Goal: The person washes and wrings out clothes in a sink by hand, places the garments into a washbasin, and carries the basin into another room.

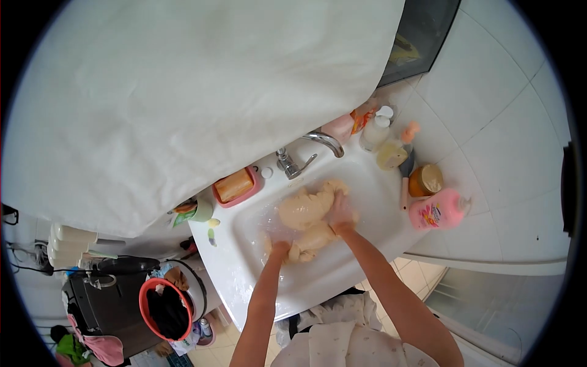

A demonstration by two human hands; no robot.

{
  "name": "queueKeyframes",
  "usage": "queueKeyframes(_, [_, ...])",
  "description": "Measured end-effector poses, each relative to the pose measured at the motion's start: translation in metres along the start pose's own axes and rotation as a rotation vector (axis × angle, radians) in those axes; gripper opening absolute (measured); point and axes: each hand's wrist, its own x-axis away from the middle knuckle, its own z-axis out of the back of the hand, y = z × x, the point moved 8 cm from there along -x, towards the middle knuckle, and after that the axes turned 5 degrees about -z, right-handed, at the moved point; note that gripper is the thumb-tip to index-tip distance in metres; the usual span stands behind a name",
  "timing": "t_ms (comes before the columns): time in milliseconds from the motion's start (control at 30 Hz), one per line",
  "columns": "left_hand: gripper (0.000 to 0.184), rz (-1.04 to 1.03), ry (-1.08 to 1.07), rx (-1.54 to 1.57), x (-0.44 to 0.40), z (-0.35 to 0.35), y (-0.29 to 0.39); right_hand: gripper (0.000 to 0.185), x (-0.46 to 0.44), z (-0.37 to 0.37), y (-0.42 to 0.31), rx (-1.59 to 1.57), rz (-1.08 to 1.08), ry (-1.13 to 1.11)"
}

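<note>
Right hand (341, 214) in the water, fingers stretched along the wet cream fabric bundle (304, 209) at its three o'clock; can't tell if it grips! Left hand (278, 246) down at eight, fingers hidden, grip unclear. The bundle lies between them in the white sink (380, 211). Chrome faucet (286, 164) at twelve, soap bar (234, 185) at ten, pink pump bottle (435, 210) at three.

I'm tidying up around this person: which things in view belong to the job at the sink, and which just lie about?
Apparently in the job: yellow bundle, sink, left hand, right hand.

Seemingly lying about: pink bottle, brush, jar, red tub.
</note>
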Motion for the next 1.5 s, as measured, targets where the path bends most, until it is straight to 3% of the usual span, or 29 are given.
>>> queueKeyframes(33, [0.028, 0.017, -0.054, 0.013, 0.003, 0.012, 0.008, 0.076, 0.000, 0.003, 0.001, -0.184, 0.006, 0.000])
queueKeyframes(167, [0.027, 0.079, -0.232, 0.059, 0.018, 0.036, 0.010, 0.077, -0.003, 0.012, 0.011, -0.251, 0.057, 0.069])
queueKeyframes(233, [0.033, -0.252, 0.240, 0.136, 0.042, 0.068, 0.016, 0.081, 0.004, 0.017, 0.015, -0.375, 0.313, 0.018])
queueKeyframes(267, [0.033, -0.247, 0.246, 0.139, 0.059, 0.062, 0.016, 0.081, 0.011, 0.018, 0.021, -0.370, 0.320, 0.015])
queueKeyframes(333, [0.035, -0.062, 0.638, -0.304, 0.107, 0.092, 0.023, 0.075, 0.030, 0.039, 0.044, -0.369, 0.160, 0.238])
queueKeyframes(367, [0.035, -0.056, 0.647, -0.303, 0.119, 0.086, 0.023, 0.075, 0.036, 0.041, 0.043, -0.366, 0.170, 0.241])
queueKeyframes(433, [0.045, 0.104, 0.742, 0.091, 0.143, 0.076, 0.004, 0.064, 0.038, 0.019, 0.067, -0.508, -0.025, 0.229])
queueKeyframes(467, [0.045, 0.113, 0.750, 0.095, 0.148, 0.070, 0.009, 0.064, 0.036, 0.007, 0.072, -0.503, -0.015, 0.227])
queueKeyframes(533, [0.043, 0.259, 0.519, 0.214, 0.144, 0.048, 0.009, 0.056, 0.016, -0.031, 0.084, -0.757, 0.047, 0.162])
queueKeyframes(567, [0.043, 0.266, 0.532, 0.217, 0.142, 0.050, 0.007, 0.056, 0.017, -0.028, 0.079, -0.754, 0.062, 0.161])
queueKeyframes(633, [0.038, 0.253, 0.560, 0.277, 0.141, 0.051, -0.002, 0.032, 0.032, -0.016, 0.067, -0.742, 0.109, 0.207])
queueKeyframes(733, [0.030, 0.236, 0.531, 0.394, 0.134, 0.063, -0.021, 0.019, 0.050, 0.036, 0.052, -0.609, 0.148, 0.173])
queueKeyframes(867, [0.018, 0.245, 0.599, 0.425, 0.146, 0.114, -0.011, 0.018, 0.070, 0.085, 0.042, -0.698, 0.282, 0.233])
queueKeyframes(933, [0.012, 0.076, 0.783, 0.618, 0.153, 0.144, 0.007, 0.018, 0.071, 0.099, 0.041, -0.737, 0.293, 0.221])
queueKeyframes(1133, [0.015, -0.001, 0.943, 0.664, 0.173, 0.202, 0.035, 0.019, 0.088, 0.178, 0.050, -0.804, 0.251, 0.393])
queueKeyframes(1233, [0.017, -0.003, 0.914, 0.679, 0.180, 0.223, 0.045, 0.021, 0.100, 0.230, 0.050, -0.755, 0.254, 0.466])
queueKeyframes(1467, [0.018, -0.086, 1.027, 0.710, 0.199, 0.266, 0.052, 0.024, 0.091, 0.258, 0.063, -0.803, 0.295, 0.572])
queueKeyframes(1500, [0.018, -0.104, 1.051, 0.707, 0.203, 0.275, 0.054, 0.025, 0.094, 0.268, 0.067, -0.943, 0.280, 0.564])
